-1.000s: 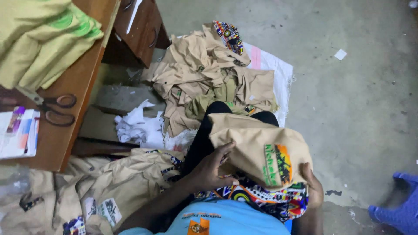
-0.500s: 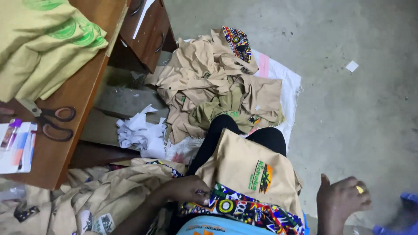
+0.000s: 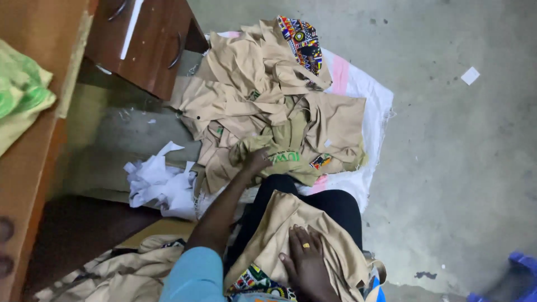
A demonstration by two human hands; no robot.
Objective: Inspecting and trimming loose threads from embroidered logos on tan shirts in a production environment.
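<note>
the left hand (image 3: pixel 256 161) reaches out to the heap of tan garments (image 3: pixel 268 112) on the floor, its fingers curled down into the olive-tan piece with the green patch (image 3: pixel 285 158), which lies at the near edge of the heap, just beyond the knee; whether the cloth is truly pinched or only touched i cannot tell. the right hand (image 3: pixel 305 263) lies flat on the folded tan garment (image 3: pixel 296 235) on the lap, fingers spread and pressing lightly, a ring on one of them

the heap sits half on a white sack (image 3: pixel 358 100) and half on the bare concrete floor (image 3: pixel 458 168). the pieces are tangled, sleeves over sleeves, so a pull on one could likely drag its neighbours along and slide them off the sack onto the dusty floor. the piece with the bright patterned trim (image 3: pixel 299 36) rests at the far top of the heap and looks loose enough to tumble

the lap garment is kept only by the flat palm; if that hand lifts while the body leans forward, the fold may well open or slip toward the floor. crumpled white paper (image 3: pixel 159 187) lies just beside the left forearm and could get caught up with the cloth. the wooden surface (image 3: pixel 28 184) at the left carries green fabric (image 3: pixel 22 89) near its edge
</note>
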